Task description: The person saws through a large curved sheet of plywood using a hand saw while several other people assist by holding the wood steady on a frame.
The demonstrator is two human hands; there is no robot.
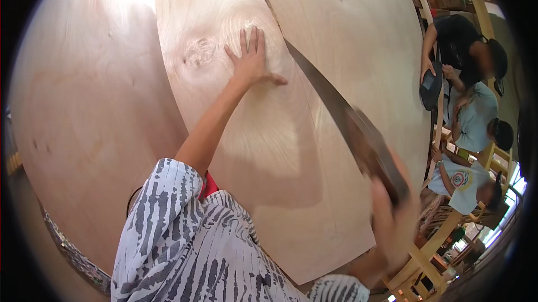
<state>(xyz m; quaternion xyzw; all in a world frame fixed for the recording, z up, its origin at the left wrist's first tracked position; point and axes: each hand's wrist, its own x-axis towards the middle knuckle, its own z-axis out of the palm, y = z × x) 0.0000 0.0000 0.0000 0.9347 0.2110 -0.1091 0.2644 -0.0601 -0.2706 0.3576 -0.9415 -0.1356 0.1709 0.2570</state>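
Sawing plywood sheet [263,150]: left hand [250,62] flat, right hand [392,218] gripping handsaw [336,105].

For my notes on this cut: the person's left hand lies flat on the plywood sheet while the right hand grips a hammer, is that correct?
Not quite. The left hand does lie flat on the plywood sheet, but the right hand grips a handsaw, not a hammer; its long blade runs along the sheet's edge. The head view shows this.

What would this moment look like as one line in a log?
left hand: flat on plywood sheet | right hand: gripping handsaw, blurred | saw blade: at sheet's right edge | people: at right
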